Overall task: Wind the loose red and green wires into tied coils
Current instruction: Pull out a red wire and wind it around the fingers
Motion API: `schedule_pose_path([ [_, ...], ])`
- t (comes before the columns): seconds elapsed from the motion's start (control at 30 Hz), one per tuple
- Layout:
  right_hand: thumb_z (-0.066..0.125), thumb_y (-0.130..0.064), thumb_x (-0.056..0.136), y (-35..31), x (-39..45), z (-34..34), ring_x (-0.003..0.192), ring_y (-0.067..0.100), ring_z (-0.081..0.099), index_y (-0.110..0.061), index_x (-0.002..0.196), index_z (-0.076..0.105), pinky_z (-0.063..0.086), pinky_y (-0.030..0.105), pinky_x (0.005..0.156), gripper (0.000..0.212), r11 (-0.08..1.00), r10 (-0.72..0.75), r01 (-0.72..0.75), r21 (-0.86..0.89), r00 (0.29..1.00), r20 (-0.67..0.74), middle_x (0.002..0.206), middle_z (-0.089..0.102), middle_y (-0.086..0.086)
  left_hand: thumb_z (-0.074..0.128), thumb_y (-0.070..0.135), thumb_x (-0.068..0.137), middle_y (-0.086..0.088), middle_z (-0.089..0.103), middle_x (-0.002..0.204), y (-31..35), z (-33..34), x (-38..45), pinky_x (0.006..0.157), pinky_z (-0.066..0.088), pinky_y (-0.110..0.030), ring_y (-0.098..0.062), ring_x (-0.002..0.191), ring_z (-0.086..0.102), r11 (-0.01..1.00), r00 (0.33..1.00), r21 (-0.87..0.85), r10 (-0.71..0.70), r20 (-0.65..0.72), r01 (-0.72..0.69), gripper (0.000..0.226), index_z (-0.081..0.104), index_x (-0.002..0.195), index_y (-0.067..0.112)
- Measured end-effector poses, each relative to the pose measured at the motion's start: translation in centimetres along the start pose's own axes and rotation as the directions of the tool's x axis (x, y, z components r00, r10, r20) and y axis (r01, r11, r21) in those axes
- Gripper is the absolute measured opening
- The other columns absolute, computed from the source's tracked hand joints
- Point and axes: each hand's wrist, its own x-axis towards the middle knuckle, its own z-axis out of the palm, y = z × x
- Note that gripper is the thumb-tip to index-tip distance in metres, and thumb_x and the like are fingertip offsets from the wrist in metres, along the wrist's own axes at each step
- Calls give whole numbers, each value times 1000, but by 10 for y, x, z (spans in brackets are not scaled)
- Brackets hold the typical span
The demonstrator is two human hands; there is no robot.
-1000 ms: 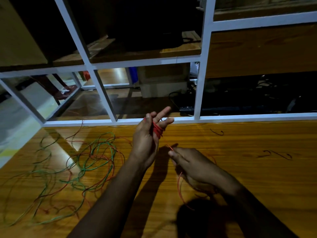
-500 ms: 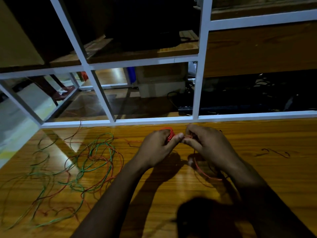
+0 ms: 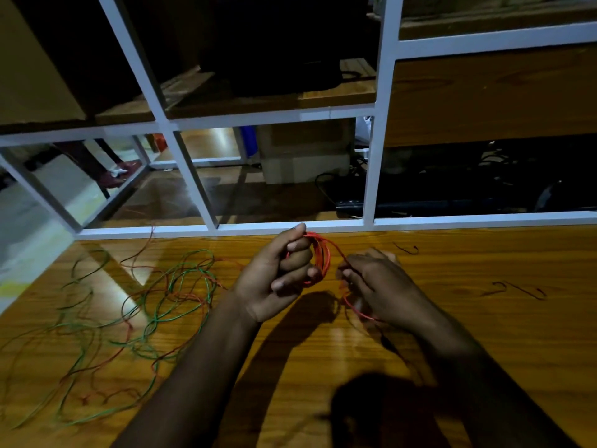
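My left hand [image 3: 277, 276] grips a small red wire coil [image 3: 321, 257] between thumb and curled fingers, just above the wooden table [image 3: 468, 334]. From the coil a red wire runs right into my right hand [image 3: 378, 286], which pinches it; the loose red tail [image 3: 355, 310] curves down under that hand. A tangle of loose red and green wires [image 3: 155, 302] lies spread on the table at the left.
A white metal shelf frame [image 3: 368, 169] stands along the table's far edge, with boxes and dark cables behind it. Short dark wire scraps [image 3: 513, 289] lie on the table at the right, another scrap [image 3: 407, 248] near the back edge.
My left hand closed its fingers round the red coil. My right hand came up to the coil, then drew the wire a little to the right and down.
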Motion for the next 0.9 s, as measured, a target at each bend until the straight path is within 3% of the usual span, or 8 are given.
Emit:
schedule_pose_path([
  [0.13, 46, -38, 104, -7, 2, 5, 94, 6, 50, -32, 103, 60, 39, 24, 78, 15, 999, 20, -23, 39, 998, 64, 96, 55, -15, 30, 31, 110, 4, 31, 49, 3, 4, 0, 71, 58, -28, -9, 31, 24, 938, 993, -346, 40, 113, 2, 42, 52, 82, 10],
  [0.27, 42, -43, 105, -13, -1, 15, 83, 12, 57, -25, 98, 62, 50, 33, 74, 28, 993, 90, -106, 56, 968, 234, 87, 58, -10, 35, 28, 109, 0, 65, 68, 9, 12, 0, 81, 58, -23, -6, 34, 41, 915, 979, -350, 179, -99, -202, 44, 65, 84, 7],
  [0.37, 37, -40, 107, -13, -2, 21, 83, 15, 56, -25, 100, 58, 51, 38, 78, 26, 987, 151, -157, 19, 972, 181, 88, 57, -7, 39, 26, 107, -7, 74, 101, 10, 11, 0, 89, 56, -23, -6, 40, 45, 907, 977, -363, 200, -73, -213, 26, 55, 96, 8],
  [0.57, 40, -29, 104, 4, 1, 14, 89, 19, 56, -23, 108, 58, 50, 37, 78, 20, 945, 305, -309, -106, 951, -57, 98, 57, -1, 20, 28, 112, -15, 75, 99, 8, 10, -5, 96, 50, -22, -7, 44, 45, 962, 993, -249, 117, 20, -109, 34, 46, 108, 6],
  [0.67, 41, -33, 104, -12, 0, 13, 94, 18, 55, -26, 103, 59, 49, 35, 80, 19, 968, 239, -221, -120, 956, 167, 97, 55, -4, 32, 22, 109, -22, 65, 128, 5, 20, -3, 96, 56, -33, -15, 86, 73, 954, 981, -231, 195, -18, -194, 38, 62, 94, 6],
  [0.77, 43, -35, 104, -43, -5, 9, 95, 20, 56, -20, 106, 61, 48, 37, 84, 24, 999, 6, 12, -47, 931, 364, 104, 56, 1, 28, 19, 109, -22, 60, 137, 3, 27, 7, 107, 48, -38, -28, 127, 60, 934, 931, 88, 354, -87, -346, 28, 52, 103, 7],
  [0.83, 45, -34, 104, -55, -5, -1, 88, 20, 59, -17, 100, 62, 51, 42, 81, 25, 998, -55, 40, 54, 942, 332, 99, 60, 3, 28, 19, 111, -12, 63, 135, -1, 18, 12, 104, 46, -33, -19, 125, 61, 716, 883, 620, 463, -78, -321, 26, 48, 111, 2],
  [0.9, 44, -37, 104, -57, -3, -15, 82, 19, 57, -16, 94, 61, 50, 44, 77, 29, 995, -42, 15, 98, 962, 270, 92, 59, 4, 31, 25, 110, -2, 68, 124, -8, 1, 13, 93, 51, -32, -13, 113, 67, 207, 854, 959, 516, 63, -195, 30, 50, 117, 3],
])
